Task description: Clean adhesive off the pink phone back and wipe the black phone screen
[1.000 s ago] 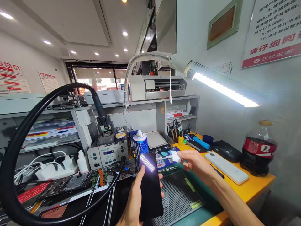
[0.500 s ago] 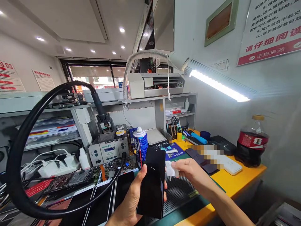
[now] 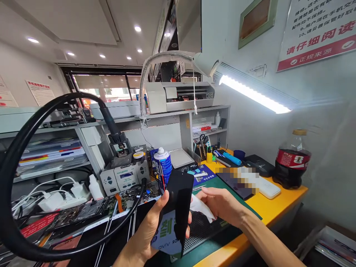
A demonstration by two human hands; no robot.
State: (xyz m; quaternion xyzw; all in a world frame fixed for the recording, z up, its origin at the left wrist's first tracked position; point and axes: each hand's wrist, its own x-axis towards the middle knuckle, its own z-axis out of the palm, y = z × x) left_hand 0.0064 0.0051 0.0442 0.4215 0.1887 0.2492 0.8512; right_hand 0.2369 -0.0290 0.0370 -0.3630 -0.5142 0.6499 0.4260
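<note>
A black phone [image 3: 178, 196] stands tilted in my left hand [image 3: 151, 230], thumb on its left edge and fingertips showing at its right edge. Its glossy face reflects green and white lettering. Just right of the phone, my right hand [image 3: 222, 205] is closed on a white cloth or tissue [image 3: 201, 207], which hangs beside the phone's right edge. Beneath both hands lies a dark perforated pad [image 3: 198, 230] on a green mat [image 3: 214, 252].
A blue spray can [image 3: 162, 165] stands behind the phone. Phones and circuit boards [image 3: 91, 213] lie left, inside a black looping cable [image 3: 8, 185]. Right are a dark phone [image 3: 235, 185], a white device [image 3: 267, 185] and a cola bottle [image 3: 292, 159]. A lit lamp [image 3: 253, 91] hangs above.
The phone has turned and now shows a bright reflection. My right hand has shifted slightly, and more of the white cloth is spread out below it. The whole view has shifted a little.
</note>
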